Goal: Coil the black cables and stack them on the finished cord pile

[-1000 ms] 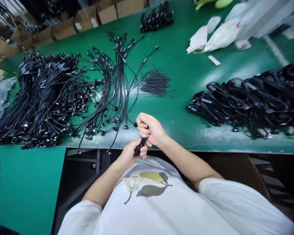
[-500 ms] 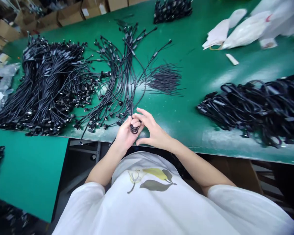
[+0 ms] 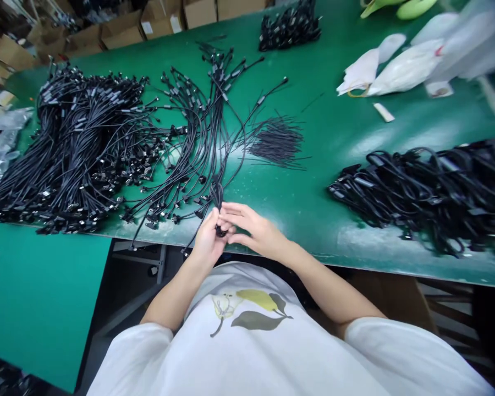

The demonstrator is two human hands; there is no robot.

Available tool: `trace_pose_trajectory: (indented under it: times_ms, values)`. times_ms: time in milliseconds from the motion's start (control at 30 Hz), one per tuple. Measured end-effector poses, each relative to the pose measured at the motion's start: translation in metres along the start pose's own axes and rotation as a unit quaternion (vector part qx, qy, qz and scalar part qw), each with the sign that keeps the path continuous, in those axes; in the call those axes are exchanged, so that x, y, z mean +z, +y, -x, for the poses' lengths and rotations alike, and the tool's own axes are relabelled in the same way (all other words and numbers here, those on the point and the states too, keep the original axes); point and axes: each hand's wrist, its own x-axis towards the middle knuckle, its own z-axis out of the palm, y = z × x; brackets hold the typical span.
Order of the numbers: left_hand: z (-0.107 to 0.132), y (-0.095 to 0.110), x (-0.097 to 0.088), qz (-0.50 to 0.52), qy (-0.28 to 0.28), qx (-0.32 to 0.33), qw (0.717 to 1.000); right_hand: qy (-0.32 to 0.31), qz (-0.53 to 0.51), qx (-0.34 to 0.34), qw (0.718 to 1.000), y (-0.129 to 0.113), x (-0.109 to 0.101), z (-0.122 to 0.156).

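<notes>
Near the table's front edge, my left hand (image 3: 208,237) is closed around a coiled black cable (image 3: 216,192), whose loops stick out above and below the fingers. Up against it, my right hand (image 3: 260,231) has its fingers stretched and its thumb apart, the fingertips touching the coil beside my left fingers. Whether a thin tie is between the fingertips is too small to tell. Just beyond the hands lie loose black cables (image 3: 190,148) with small connectors. To their right is a pile of thin black twist ties (image 3: 278,142).
A big heap of black cables (image 3: 78,143) covers the table's left. Coiled cables (image 3: 429,192) are piled at the right, and another stack (image 3: 289,25) sits at the back. White plastic bags (image 3: 412,66) lie back right. Cardboard boxes (image 3: 124,30) line the far edge.
My right hand has come closer to my left, its fingers now at the coil. Both hands and the coil sit slightly lower in view. The camera has tilted up a little.
</notes>
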Motion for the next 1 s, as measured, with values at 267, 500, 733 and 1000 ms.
trace_pose_trajectory:
  times_ms: [267,500,733,1000]
  values:
    - [0.008,0.014,-0.008,-0.1,-0.043,-0.02,0.994,0.031,0.402,0.277,0.872,0.107,-0.095,-0.012]
    - [0.015,0.01,-0.002,-0.15,-0.068,0.009,0.986,0.019,0.481,0.247,0.841,0.117,-0.097,-0.014]
    - [0.014,0.002,0.004,-0.172,-0.113,0.011,0.979,0.068,0.0,0.241,0.968,0.026,-0.042,-0.005]
    - [0.005,-0.009,-0.017,-0.394,-0.089,0.174,0.898,0.037,0.148,0.066,0.986,-0.012,0.004,-0.003]
